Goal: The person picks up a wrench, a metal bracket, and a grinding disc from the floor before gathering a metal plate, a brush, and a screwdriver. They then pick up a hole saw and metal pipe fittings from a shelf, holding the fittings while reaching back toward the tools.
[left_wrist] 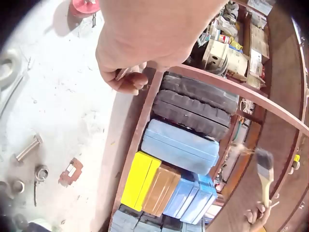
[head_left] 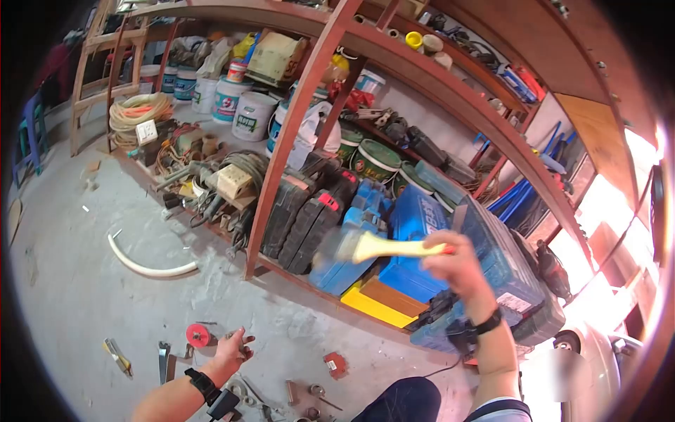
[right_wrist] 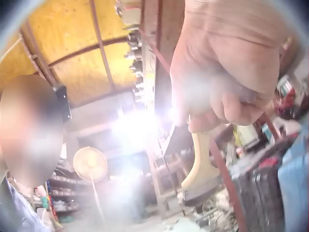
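A brush [head_left: 394,248] was gripped by the right hand [head_left: 455,264]; a fan [right_wrist: 90,163] was shown only from the right wrist; the left hand's [head_left: 230,353] hold couldn't be told

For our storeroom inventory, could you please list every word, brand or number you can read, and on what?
Blue case: large lettering, perhaps starting with "B"; the rest too blurred.
White bucket, green tub, cardboard box: printed, but unreadable.
White label on the grey-blue case: too small to read.
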### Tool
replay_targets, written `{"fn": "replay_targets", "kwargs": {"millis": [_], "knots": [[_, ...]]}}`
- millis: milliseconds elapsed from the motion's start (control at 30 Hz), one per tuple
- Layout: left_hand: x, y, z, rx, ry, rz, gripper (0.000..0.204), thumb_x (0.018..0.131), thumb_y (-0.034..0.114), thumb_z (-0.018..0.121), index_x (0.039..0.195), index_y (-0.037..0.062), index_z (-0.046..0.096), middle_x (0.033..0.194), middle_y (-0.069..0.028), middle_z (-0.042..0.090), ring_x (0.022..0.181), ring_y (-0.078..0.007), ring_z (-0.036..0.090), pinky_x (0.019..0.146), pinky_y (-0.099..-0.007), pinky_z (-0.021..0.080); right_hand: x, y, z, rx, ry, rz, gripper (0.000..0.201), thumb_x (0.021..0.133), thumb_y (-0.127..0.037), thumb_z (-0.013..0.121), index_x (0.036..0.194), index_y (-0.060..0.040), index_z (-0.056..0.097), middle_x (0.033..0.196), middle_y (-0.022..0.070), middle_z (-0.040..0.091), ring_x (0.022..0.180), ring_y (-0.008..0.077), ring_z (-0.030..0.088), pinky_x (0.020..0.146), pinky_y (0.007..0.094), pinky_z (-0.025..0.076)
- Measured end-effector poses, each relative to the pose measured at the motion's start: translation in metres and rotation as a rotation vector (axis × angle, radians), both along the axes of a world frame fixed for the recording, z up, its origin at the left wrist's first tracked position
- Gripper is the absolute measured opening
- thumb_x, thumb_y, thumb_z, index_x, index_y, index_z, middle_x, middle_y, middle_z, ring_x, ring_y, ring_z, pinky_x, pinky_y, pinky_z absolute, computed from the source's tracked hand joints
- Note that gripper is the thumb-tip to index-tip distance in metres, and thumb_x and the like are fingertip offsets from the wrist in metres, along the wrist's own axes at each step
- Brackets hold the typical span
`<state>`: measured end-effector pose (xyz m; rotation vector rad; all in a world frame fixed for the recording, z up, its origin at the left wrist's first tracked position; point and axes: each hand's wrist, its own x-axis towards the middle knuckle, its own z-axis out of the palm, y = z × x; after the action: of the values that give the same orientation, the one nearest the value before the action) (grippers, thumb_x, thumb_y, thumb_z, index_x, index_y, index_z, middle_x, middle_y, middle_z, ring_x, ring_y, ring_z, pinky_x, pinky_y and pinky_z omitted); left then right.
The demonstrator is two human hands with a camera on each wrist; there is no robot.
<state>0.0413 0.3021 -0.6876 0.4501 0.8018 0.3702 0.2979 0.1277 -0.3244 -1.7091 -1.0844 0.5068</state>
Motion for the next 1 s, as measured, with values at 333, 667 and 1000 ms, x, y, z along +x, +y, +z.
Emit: {"fn": "replay_targets", "kwargs": {"millis": [333, 667, 1000], "knots": [[0.014, -0.003, -0.007, -0.059, -0.047, -0.021, 0.017, 0.084, 0.020, 0.050, 0.095, 0.0101, 0.041, 0.092, -0.0105, 0.052, 0.058, -0.0137, 0.042, 0.056, -0.0316, 0.044, 0.054, -0.055, 0.164, 1.068, -0.474, -0.403, 0.022, 0.083, -0.011, 0.053, 0.101, 0.0015, 0.053, 0.065, 0.0045, 0.054, 0.037, 0.0006, 0.029, 0.033, 0.0161, 0.018], [0.017, -0.004, 0.034, 0.077, -0.115, -0.085, 0.023, 0.084, 0.020, 0.051, 0.104, 0.0122, 0.044, 0.086, -0.0079, 0.054, 0.059, -0.0124, 0.043, 0.057, -0.0302, 0.043, 0.085, -0.002, 0.189, 0.999, -0.550, -0.516, 0.022, 0.079, -0.019, 0.060, 0.091, -0.0011, 0.061, 0.070, 0.0096, 0.063, 0.039, 0.0004, 0.031, 0.035, 0.0173, 0.021], [0.032, 0.014, 0.136, 0.523, -0.333, -0.007, 0.034, 0.084, 0.025, 0.053, 0.114, 0.0092, 0.048, 0.080, 0.0005, 0.050, 0.059, -0.0060, 0.043, 0.053, -0.0206, 0.038, -0.043, 0.021, 0.077, 0.708, -0.309, -0.049, 0.030, 0.088, -0.021, 0.046, 0.100, 0.0056, 0.053, 0.063, 0.0080, 0.057, 0.035, 0.0014, 0.025, 0.034, 0.0167, 0.018]]}}
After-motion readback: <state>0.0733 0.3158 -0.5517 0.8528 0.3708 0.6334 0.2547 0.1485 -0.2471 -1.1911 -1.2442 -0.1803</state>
